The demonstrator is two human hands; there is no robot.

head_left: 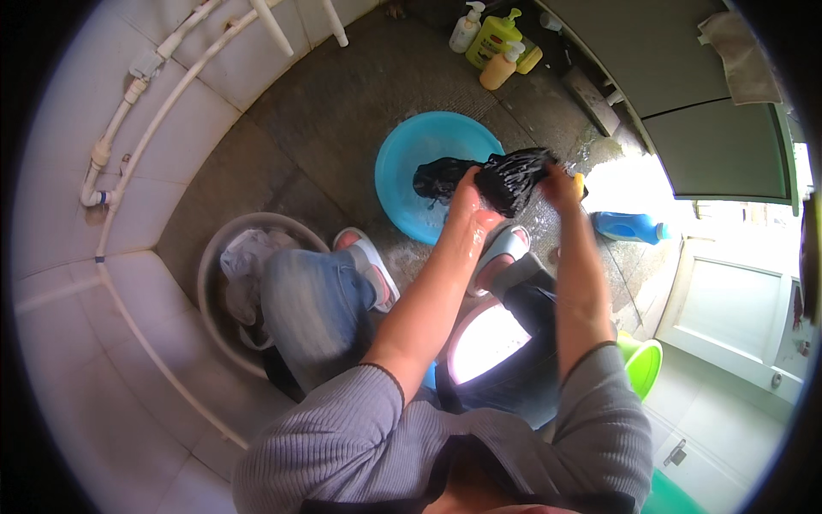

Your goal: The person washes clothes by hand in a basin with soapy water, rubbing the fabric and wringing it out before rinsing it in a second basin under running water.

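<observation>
A wet black cloth (511,184), bunched and wrinkled, is stretched between my two hands over the right rim of a light-blue basin (396,208). My left hand (471,206), wet with some suds, is closed round its near-left part. At its right end my right hand (561,187) grips the cloth, fingers partly hidden. A small yellow item (580,184) shows at the outer side of that hand; I cannot make out what it is. More black fabric (441,178) trails leftward into the basin, where whitish water shows.
At left stands a metal basin (205,287) with light-coloured clothes (244,261). A blue bottle (632,227) lies on the wet floor at right. Several pump bottles (495,38) stand at the back. A green bucket (644,367) sits at right, beside white cabinets (728,300).
</observation>
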